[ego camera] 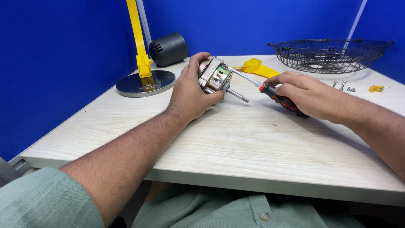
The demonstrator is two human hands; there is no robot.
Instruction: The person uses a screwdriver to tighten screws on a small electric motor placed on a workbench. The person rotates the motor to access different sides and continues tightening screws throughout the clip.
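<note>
Head view looks down on a pale wooden table [261, 147], which serves as the landmark. Near its far middle, the left hand [190, 95] wraps around a small metal fan motor [216, 76], holding it just above the tabletop with its shaft [238, 96] pointing right. The right hand [310, 95] is closed on the red-and-black handle of a screwdriver [270, 89], whose blade reaches left to the top of the motor. At the table's far left stands a round metal base [145, 83] with a yellow upright [138, 38], a black cylindrical cover [168, 48] behind it. A wire fan guard [331, 55] sits at the far right, with loose screws [342, 86] and a small yellow clip [376, 88] beside it.
</note>
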